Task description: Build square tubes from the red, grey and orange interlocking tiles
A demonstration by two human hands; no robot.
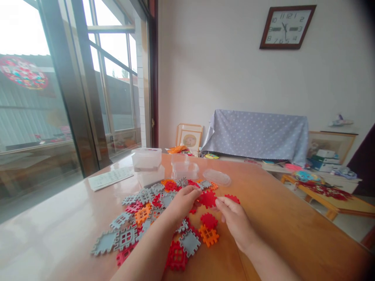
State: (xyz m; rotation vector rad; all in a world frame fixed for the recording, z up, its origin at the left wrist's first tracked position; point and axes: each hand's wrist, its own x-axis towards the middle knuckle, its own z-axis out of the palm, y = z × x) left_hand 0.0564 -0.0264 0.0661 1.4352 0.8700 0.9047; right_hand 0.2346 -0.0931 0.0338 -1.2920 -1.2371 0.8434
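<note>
Fingers of your left hand [187, 197] and right hand [233, 218] grasped a red toothed plastic tile [208, 198] between them, above the wooden counter [272, 218], just right of the frame's center.

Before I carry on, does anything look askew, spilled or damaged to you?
Nothing looks spilled or broken. The wall clock looks slanted, though the lens may cause that. A clear lid lies loose on the table beside the tubs, not on one.
</note>
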